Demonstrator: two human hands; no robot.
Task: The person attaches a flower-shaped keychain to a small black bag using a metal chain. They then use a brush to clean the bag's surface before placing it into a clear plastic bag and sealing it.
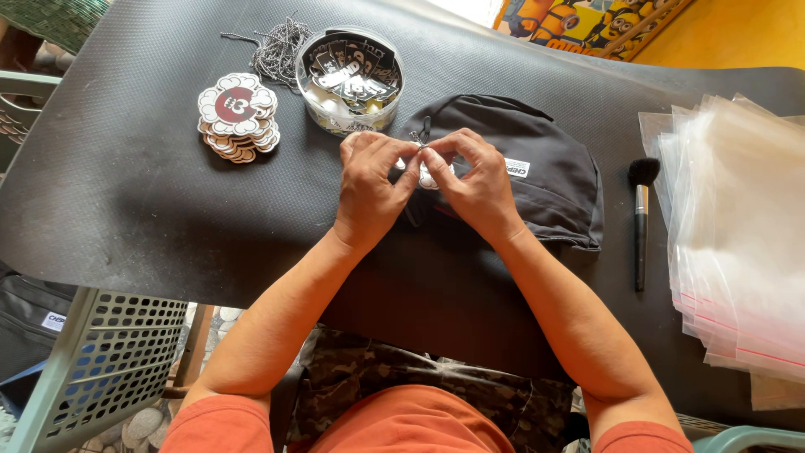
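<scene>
My left hand (371, 180) and my right hand (475, 180) meet over a black fabric pouch (545, 164) lying on the black mat (126, 193). Both pinch a small silver and white charm (427, 174) with a thin metal chain end at its top. The fingers cover most of the charm. The pouch has a small white label on its side.
A round clear tub (350, 77) of small black tags stands behind my hands. Beside it lie a pile of ball chains (281, 46) and a stack of flower-shaped tags (238, 116). A makeup brush (641, 218) and a stack of clear zip bags (742, 235) lie at right. A grey perforated crate (101, 352) stands lower left.
</scene>
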